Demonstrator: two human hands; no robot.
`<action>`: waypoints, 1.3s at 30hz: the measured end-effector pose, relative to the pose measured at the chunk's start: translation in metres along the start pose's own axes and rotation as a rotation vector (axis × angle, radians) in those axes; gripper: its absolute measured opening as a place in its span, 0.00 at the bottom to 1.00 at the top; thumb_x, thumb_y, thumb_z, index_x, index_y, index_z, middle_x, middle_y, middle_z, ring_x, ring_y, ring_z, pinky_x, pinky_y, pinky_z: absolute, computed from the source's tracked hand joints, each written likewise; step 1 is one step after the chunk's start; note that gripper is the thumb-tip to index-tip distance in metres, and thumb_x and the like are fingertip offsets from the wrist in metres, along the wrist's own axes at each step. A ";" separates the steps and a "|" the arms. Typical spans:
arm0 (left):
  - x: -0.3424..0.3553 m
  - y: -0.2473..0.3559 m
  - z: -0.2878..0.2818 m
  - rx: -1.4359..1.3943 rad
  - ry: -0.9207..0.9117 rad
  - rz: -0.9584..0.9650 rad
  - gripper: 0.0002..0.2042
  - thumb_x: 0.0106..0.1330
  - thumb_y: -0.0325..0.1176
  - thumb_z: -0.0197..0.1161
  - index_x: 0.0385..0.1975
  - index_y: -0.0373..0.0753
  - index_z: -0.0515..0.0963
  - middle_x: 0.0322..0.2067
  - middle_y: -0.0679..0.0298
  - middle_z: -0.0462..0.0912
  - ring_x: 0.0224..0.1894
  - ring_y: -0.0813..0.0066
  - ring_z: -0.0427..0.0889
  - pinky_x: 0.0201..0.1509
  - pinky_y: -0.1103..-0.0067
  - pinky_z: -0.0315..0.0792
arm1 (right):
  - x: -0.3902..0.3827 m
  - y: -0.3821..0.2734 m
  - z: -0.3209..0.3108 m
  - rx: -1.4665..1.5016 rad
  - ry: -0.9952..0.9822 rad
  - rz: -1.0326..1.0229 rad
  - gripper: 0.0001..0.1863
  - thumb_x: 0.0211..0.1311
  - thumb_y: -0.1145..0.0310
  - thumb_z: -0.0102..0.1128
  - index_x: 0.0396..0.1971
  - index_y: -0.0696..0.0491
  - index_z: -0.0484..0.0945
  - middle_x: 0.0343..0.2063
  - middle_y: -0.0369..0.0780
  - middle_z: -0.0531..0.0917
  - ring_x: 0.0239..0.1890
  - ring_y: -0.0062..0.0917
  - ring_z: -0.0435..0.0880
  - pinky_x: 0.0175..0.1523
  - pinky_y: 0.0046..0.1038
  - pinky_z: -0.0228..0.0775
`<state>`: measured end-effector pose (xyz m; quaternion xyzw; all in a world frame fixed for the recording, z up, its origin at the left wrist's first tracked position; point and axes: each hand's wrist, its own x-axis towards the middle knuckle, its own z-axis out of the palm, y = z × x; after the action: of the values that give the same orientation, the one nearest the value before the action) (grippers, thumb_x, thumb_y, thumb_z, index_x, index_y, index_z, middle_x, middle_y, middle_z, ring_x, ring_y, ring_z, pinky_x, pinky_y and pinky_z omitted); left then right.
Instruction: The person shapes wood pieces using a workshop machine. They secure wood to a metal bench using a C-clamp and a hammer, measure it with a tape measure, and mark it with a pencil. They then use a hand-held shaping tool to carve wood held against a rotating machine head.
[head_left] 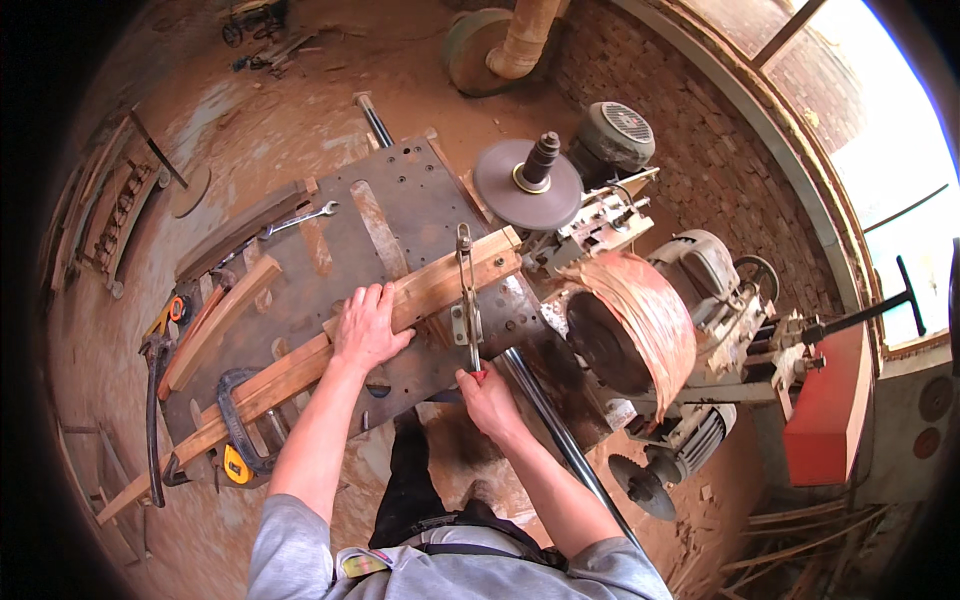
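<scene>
Across the dark metal table (340,225) lies a wooden block (450,278) with a bolt hole near its right end. My left hand (366,328) grips it from above, fingers at the far edge and thumb at the near one. A long wooden strip (292,368) runs from beside that hand toward the lower left. A metal lever clamp (467,290) crosses the block. The clamp's handle, red near its end, is in my closed right hand (488,400); part of the handle is hidden by the fingers.
Beyond the table's right side stand a grey grinding disc (505,185), a motor (614,138) and a sanding drum (640,320). A toothed disc (642,487) sits low on the right. A C-clamp (228,420), tape measure (237,464), wrench (300,220) and curved wood (225,320) are on the left.
</scene>
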<state>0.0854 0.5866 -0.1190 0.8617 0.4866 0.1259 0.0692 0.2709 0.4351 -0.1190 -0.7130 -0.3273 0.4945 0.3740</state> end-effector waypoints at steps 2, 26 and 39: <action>0.019 -0.023 0.002 -0.001 -0.001 -0.006 0.43 0.46 0.48 0.79 0.61 0.31 0.72 0.55 0.52 0.75 0.58 0.54 0.73 0.63 0.62 0.70 | 0.021 -0.019 0.010 -0.035 -0.005 -0.024 0.20 0.68 0.59 0.60 0.49 0.62 0.76 0.33 0.45 0.85 0.37 0.32 0.84 0.47 0.34 0.74; 0.166 -0.191 -0.009 -0.015 -0.046 -0.033 0.41 0.52 0.51 0.74 0.63 0.33 0.71 0.56 0.53 0.76 0.59 0.55 0.72 0.64 0.61 0.69 | 0.188 -0.115 0.124 -0.318 0.141 -0.026 0.24 0.67 0.54 0.60 0.45 0.63 0.77 0.32 0.52 0.85 0.38 0.46 0.85 0.49 0.42 0.75; 0.288 -0.223 0.012 -0.231 -0.390 -0.235 0.22 0.69 0.49 0.57 0.48 0.35 0.83 0.49 0.51 0.85 0.59 0.51 0.78 0.64 0.59 0.71 | 0.193 -0.221 0.110 0.139 -0.210 0.334 0.15 0.72 0.58 0.59 0.34 0.55 0.70 0.20 0.36 0.72 0.13 0.21 0.70 0.14 0.26 0.59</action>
<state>0.0481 0.9486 -0.1410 0.7938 0.5432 0.0031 0.2737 0.2023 0.7311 -0.0440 -0.6746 -0.2067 0.6426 0.2987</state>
